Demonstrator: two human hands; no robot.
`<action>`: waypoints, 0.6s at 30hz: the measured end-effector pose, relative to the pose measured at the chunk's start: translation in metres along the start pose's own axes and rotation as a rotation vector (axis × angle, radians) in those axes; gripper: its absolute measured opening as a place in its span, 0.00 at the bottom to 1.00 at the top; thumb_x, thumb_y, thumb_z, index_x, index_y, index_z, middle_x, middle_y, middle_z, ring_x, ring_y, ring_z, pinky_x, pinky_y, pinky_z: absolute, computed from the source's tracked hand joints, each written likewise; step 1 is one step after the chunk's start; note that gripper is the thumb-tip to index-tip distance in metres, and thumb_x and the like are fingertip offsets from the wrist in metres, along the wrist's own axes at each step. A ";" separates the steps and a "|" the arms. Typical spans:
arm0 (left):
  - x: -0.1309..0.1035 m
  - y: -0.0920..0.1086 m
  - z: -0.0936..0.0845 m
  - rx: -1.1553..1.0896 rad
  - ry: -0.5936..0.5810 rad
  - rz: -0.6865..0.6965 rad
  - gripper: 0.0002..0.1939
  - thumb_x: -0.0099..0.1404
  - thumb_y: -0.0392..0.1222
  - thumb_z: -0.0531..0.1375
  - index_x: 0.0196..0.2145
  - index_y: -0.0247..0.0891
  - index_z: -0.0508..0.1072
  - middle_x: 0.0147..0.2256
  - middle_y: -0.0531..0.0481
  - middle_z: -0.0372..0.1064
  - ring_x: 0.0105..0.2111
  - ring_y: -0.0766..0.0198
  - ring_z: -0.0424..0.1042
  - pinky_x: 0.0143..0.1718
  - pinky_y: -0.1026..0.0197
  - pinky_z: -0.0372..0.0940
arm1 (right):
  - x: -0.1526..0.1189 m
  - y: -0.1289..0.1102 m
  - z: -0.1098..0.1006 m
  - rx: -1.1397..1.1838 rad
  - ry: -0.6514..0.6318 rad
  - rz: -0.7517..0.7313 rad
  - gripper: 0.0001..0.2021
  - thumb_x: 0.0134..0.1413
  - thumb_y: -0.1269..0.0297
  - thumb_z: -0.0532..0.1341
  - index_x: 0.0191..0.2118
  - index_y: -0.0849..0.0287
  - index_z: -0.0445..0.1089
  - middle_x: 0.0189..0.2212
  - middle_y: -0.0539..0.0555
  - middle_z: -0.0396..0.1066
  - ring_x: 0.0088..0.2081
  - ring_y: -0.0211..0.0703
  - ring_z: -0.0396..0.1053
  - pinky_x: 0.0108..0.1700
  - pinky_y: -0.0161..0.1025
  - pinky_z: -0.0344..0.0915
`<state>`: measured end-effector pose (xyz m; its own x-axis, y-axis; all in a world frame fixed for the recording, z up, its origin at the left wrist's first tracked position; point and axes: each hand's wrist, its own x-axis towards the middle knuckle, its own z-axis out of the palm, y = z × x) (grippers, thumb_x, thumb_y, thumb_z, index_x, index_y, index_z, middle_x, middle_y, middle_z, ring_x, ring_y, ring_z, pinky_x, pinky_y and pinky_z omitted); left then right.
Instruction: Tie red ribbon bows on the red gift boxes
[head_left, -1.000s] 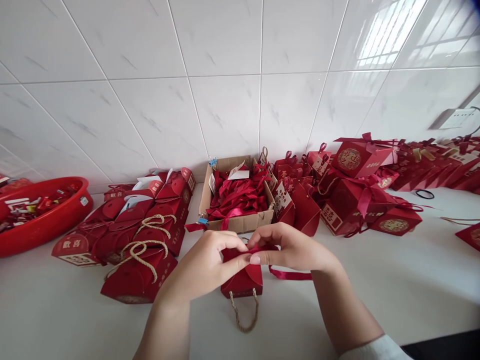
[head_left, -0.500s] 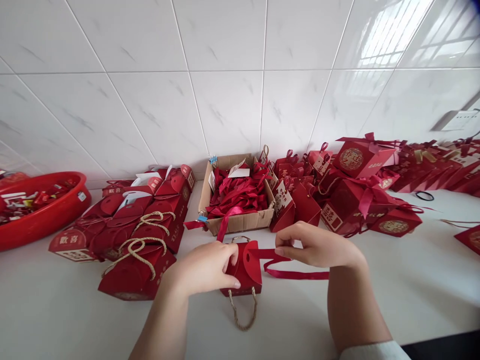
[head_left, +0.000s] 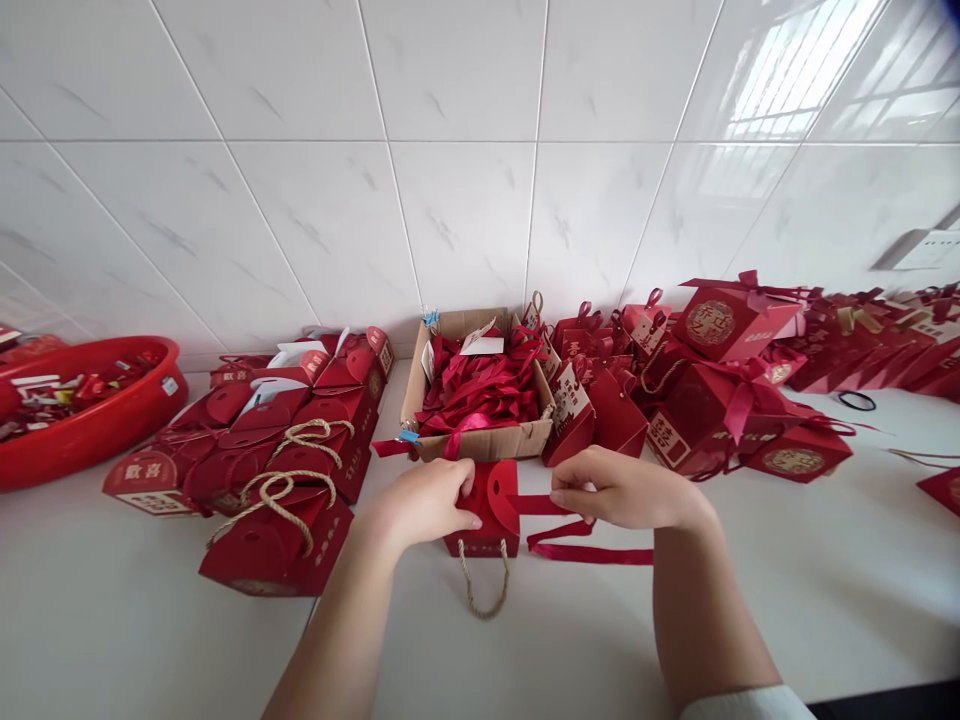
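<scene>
A small red gift box with a rounded flap lies on the white table, its twisted rope handle hanging toward me. My left hand grips the box from its left side, thumb on the near part and fingers curled over the top. Between the thumb and fingertips of my right hand is a dark red ribbon, stretched out from the slot in the flap. The ribbon's loose length lies on the table below that hand. The left fingertips are partly hidden.
Behind the box stands a cardboard box full of red ribbons. Finished-looking red boxes with bows are piled to the right. More red boxes stand left, beside a red basin of wrapped sweets. A black ring lies far right.
The gift box has shifted a little away from me, its near edge and rope handle now farther up the view. My left hand moved right slightly with it; my right hand still pinches the ribbon.
</scene>
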<state>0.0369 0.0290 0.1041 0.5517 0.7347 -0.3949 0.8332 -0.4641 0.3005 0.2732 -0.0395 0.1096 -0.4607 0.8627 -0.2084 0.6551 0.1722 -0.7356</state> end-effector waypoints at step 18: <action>0.002 0.006 0.000 -0.020 0.091 0.116 0.08 0.57 0.46 0.56 0.30 0.42 0.59 0.23 0.57 0.62 0.20 0.66 0.59 0.19 0.64 0.47 | 0.034 0.012 0.007 0.150 0.010 0.079 0.13 0.54 0.63 0.53 0.21 0.60 0.61 0.19 0.48 0.62 0.22 0.33 0.58 0.25 0.32 0.55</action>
<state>0.0426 0.0277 0.1049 0.6380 0.7186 -0.2767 0.7625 -0.5393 0.3574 0.2610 -0.0117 0.0893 -0.4049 0.8756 -0.2634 0.5918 0.0313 -0.8055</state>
